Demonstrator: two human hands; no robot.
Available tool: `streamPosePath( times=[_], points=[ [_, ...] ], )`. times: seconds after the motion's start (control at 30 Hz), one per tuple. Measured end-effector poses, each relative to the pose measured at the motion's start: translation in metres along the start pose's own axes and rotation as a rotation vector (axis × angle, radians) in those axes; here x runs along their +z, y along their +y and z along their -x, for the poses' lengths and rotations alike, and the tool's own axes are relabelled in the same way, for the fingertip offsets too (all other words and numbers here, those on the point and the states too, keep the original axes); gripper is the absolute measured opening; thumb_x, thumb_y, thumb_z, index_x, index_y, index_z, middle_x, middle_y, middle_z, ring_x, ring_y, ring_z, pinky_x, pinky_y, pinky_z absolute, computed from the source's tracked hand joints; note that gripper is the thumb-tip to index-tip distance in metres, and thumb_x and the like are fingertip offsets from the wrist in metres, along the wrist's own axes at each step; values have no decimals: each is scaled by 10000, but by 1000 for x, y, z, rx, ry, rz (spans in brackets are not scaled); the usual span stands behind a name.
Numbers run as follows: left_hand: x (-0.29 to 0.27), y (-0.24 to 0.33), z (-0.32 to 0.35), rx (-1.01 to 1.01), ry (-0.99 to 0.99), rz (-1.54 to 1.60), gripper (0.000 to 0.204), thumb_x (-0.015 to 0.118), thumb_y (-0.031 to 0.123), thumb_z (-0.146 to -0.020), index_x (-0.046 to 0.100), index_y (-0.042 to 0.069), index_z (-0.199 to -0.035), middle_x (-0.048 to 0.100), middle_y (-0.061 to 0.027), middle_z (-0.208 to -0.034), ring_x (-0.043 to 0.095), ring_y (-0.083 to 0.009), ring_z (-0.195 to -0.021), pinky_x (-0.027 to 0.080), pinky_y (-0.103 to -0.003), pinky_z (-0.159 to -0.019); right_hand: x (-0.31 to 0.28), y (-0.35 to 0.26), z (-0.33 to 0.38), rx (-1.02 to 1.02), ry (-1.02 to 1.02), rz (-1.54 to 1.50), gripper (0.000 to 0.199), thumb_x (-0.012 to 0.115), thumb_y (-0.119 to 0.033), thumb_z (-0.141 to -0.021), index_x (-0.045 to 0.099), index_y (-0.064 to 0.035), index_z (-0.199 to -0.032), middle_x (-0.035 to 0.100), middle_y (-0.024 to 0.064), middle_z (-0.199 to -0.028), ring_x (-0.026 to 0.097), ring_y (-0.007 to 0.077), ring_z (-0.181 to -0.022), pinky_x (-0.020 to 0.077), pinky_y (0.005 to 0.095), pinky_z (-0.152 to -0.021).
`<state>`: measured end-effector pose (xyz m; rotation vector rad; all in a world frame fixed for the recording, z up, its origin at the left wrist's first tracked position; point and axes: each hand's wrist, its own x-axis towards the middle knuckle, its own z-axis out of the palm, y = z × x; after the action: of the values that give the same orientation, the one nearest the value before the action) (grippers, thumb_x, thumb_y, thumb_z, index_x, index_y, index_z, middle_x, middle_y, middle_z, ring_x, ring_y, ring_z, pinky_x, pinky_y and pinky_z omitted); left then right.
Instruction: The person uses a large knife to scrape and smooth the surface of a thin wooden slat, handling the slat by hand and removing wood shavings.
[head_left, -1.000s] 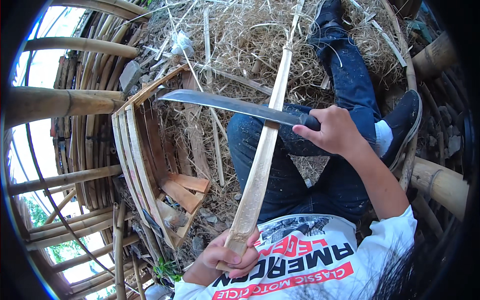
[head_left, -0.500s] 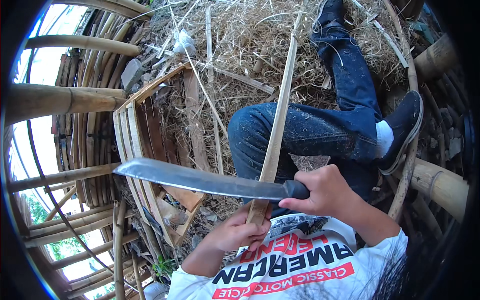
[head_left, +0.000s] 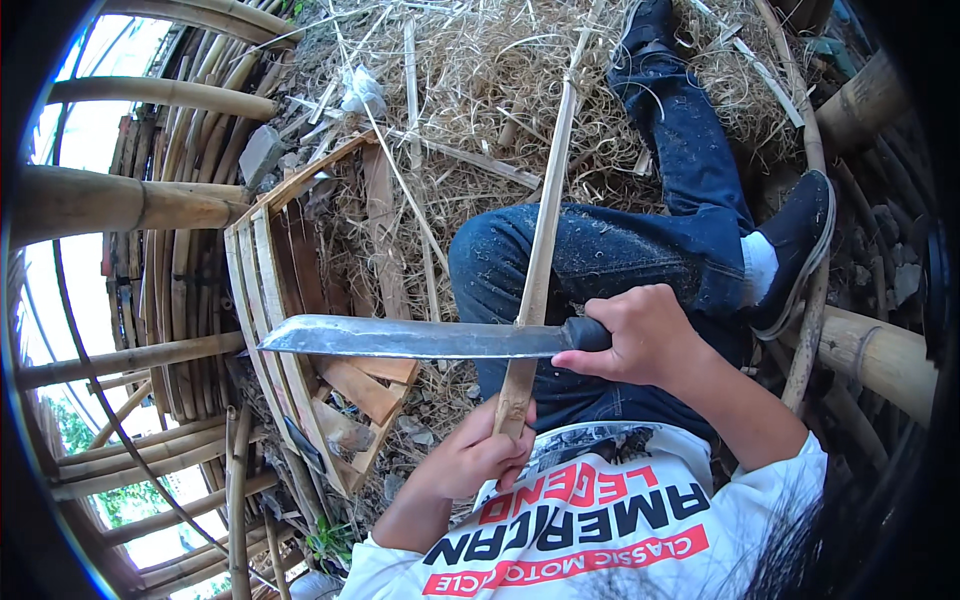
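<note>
My left hand [head_left: 478, 455] grips the near end of a long pale bamboo strip [head_left: 545, 230] that runs away from me over my left knee toward the straw. My right hand [head_left: 640, 335] is closed on the dark handle of a big machete [head_left: 420, 340]. Its grey blade lies crosswise on the strip just above my left hand, with the tip pointing left. I am seated, in blue jeans [head_left: 640, 250] and dark shoes, legs stretched out ahead.
A wooden crate [head_left: 300, 330] with slats and offcuts sits left of my knee. Dry straw and bamboo shavings [head_left: 470, 90] cover the ground ahead. Thick bamboo poles [head_left: 120, 200] lie at the left, more [head_left: 880, 350] at the right.
The machete has come down along the strip from near my knee to just above my left hand. My right hand followed it toward my body.
</note>
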<state>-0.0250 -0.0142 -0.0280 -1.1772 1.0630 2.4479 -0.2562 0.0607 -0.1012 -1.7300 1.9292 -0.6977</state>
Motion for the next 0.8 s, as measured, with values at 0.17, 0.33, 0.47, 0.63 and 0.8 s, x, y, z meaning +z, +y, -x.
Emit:
streamPosePath(
  times=[0.17,0.33,0.47,0.63,0.8],
  points=[
    [6,9,2,-11,35,-5,350,437,5,-796,382,12,-1142,488,-73,-680,508,-142,-487,371,-253,-426,5,7,-9,-41,83,-9,664,620,-720,-722,583,-74,-573,566,130,-507,622,315,-514,496,402,-499],
    [19,14,-1,-59,-24,46,298,435,21,-827,352,29,-1112,476,-47,-685,502,-120,-493,371,-244,-434,-6,33,-23,161,50,34,652,631,-690,-735,597,-59,-575,591,149,-553,634,341,-569,515,418,-552],
    [14,14,2,-51,-43,91,298,430,14,-828,350,29,-1115,470,-46,-685,498,-119,-497,376,-245,-440,-11,34,-32,145,20,53,655,625,-688,-742,600,-55,-580,594,151,-557,638,343,-580,518,424,-561],
    [22,15,17,-104,-26,175,308,429,3,-821,351,34,-1117,454,-55,-697,485,-128,-504,384,-252,-446,-14,53,-49,233,35,129,665,603,-693,-764,638,-46,-613,620,146,-583,656,332,-606,530,425,-605],
    [19,11,22,-103,-37,221,332,433,-7,-804,359,42,-1124,454,-52,-691,484,-125,-504,373,-246,-457,-9,71,-61,227,-15,176,732,532,-744,-775,656,-35,-641,650,171,-667,666,346,-675,531,449,-644]
  ],
)
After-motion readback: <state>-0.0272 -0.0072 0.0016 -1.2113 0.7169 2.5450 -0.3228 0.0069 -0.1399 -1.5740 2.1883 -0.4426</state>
